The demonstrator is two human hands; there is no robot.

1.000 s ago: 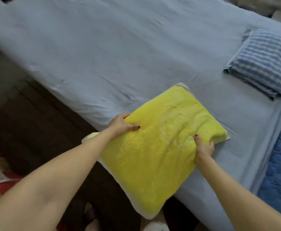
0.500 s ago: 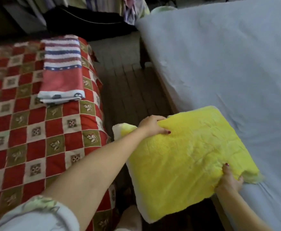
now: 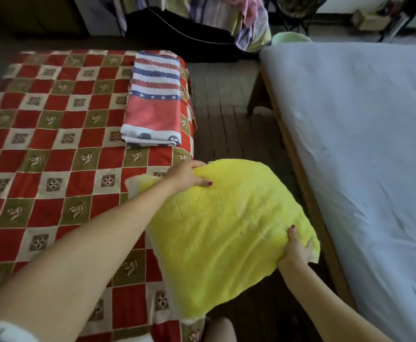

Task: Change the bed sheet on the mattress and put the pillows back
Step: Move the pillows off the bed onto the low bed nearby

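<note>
I see both hands on the yellow pillow (image 3: 226, 230), which hangs in the gap between two beds, low in the middle of the view. The left hand (image 3: 186, 175) grips its far-left edge at about 10 o'clock on the pillow, thumb flat across the top and fingers curled under the rim. The right hand (image 3: 297, 250) pinches the corner at 4 o'clock, thumb on top, the other fingers hidden beneath the fabric (how tightly they curl I cannot tell).

The pillow's left part overlaps the red checkered bedspread (image 3: 41, 156), which fills the frame from 7 to 10 o'clock; whether the two touch I cannot tell. On that bedspread, at 11 o'clock from the pillow and apart from it, lies a folded sheet with red, white and blue stripes (image 3: 153, 99).

At 3 o'clock runs the mattress under a pale blue bed sheet (image 3: 362, 144), lightly creased, with its wooden bed frame (image 3: 298, 156) showing along the near edge. The dark brick floor (image 3: 221, 114) lies between the beds. At 12 o'clock hang striped cloths (image 3: 226, 13), with a pale green basin (image 3: 290, 38) just beyond the mattress corner.
</note>
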